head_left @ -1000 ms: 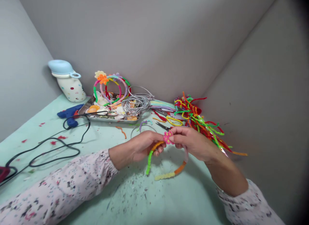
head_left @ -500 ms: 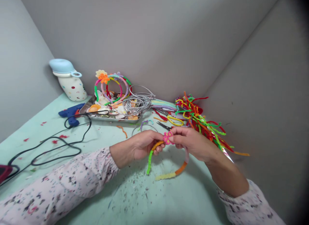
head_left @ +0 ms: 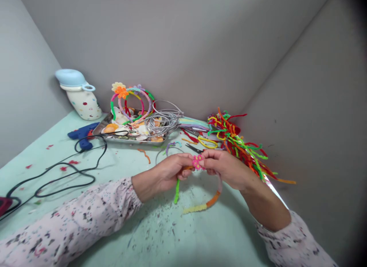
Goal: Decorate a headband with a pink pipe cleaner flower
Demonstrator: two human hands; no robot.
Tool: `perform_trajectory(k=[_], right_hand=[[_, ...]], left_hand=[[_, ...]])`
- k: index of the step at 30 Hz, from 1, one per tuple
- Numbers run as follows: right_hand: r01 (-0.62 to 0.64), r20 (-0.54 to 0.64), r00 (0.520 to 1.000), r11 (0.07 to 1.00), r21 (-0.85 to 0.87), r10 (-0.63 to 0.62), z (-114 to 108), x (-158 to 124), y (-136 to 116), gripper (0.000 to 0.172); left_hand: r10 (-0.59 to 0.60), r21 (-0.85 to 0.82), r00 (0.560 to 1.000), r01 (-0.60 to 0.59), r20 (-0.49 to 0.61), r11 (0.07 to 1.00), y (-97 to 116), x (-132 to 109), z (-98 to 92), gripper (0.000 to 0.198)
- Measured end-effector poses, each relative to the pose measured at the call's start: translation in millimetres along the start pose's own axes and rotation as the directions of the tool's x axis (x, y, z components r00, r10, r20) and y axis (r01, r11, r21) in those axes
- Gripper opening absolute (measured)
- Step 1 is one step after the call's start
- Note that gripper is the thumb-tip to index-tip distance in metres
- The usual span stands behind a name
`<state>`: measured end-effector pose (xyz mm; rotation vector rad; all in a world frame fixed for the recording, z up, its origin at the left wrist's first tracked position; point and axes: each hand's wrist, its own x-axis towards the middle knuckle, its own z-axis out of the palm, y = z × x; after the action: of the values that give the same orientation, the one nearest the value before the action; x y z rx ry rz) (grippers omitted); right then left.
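Note:
Between my two hands is a pink pipe-cleaner flower (head_left: 197, 162) with yellow spots, on a curved headband (head_left: 213, 200) wrapped in fuzzy sections of green, orange, pale pink and yellow. My left hand (head_left: 172, 169) is closed on the band's orange part, left of the flower; a green end hangs below it. With thumb and fingers, my right hand (head_left: 222, 165) pinches the flower's right side. The band's other end curves down from under that hand to a pale yellow tip. Just beyond my fingers lie scissors with black blades (head_left: 194, 148).
A metal tray (head_left: 129, 140) holds wrapped hoops with flowers (head_left: 122, 92) and coiled grey wire (head_left: 163, 121). At left are a blue glue gun (head_left: 83, 135), its black cable (head_left: 64, 168) and a white bottle (head_left: 84, 102). Colourful pipe cleaners (head_left: 241, 144) are heaped at right.
My left fingers have moved in against the flower's left edge, covering more of the orange section. My right hand keeps its pinch. The view has shifted slightly.

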<state>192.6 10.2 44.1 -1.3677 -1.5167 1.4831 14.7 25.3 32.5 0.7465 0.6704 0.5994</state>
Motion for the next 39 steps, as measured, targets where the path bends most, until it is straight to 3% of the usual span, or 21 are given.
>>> perform_trajectory(k=[8, 11, 14, 17, 21, 30, 39], right_hand=[[-0.037, 0.036, 0.999, 0.994, 0.107, 0.033, -5, 1, 1, 0.014], [-0.046, 0.096, 0.995, 0.977, 0.208, 0.026, -10, 0, -4, 0.019], [-0.05, 0.079, 0.996, 0.963, 0.265, 0.03, -11, -1, -7, 0.022], [-0.034, 0.043, 0.999, 0.966, 0.257, 0.024, -10, 0, -6, 0.022], [-0.025, 0.016, 1.0, 0.98, 0.197, 0.022, -7, 1, -4, 0.022], [-0.041, -0.069, 0.996, 0.993, 0.113, 0.049, 2, 1, -7, 0.018], [0.007, -0.062, 0.998, 0.99, 0.139, 0.001, 1, 0, -7, 0.021]], left_hand=[[0.033, 0.142, 0.999, -0.035, 0.016, 0.989, 4, 0, -2.1, 0.01], [0.025, 0.122, 1.0, -0.024, -0.003, 0.992, 5, 3, -7.7, 0.011], [0.025, 0.065, 1.0, -0.025, -0.009, 0.998, 4, 9, -14.4, 0.017], [0.141, 0.036, 0.988, -0.139, -0.057, 0.99, 2, 11, -16.6, 0.025], [0.258, 0.168, 0.961, -0.239, -0.097, 0.956, 4, 8, -12.2, 0.027], [0.339, 0.285, 0.932, -0.293, -0.128, 0.913, -2, 9, -12.2, 0.017], [0.387, 0.324, 0.913, -0.332, -0.124, 0.886, -4, 9, -11.5, 0.017]])
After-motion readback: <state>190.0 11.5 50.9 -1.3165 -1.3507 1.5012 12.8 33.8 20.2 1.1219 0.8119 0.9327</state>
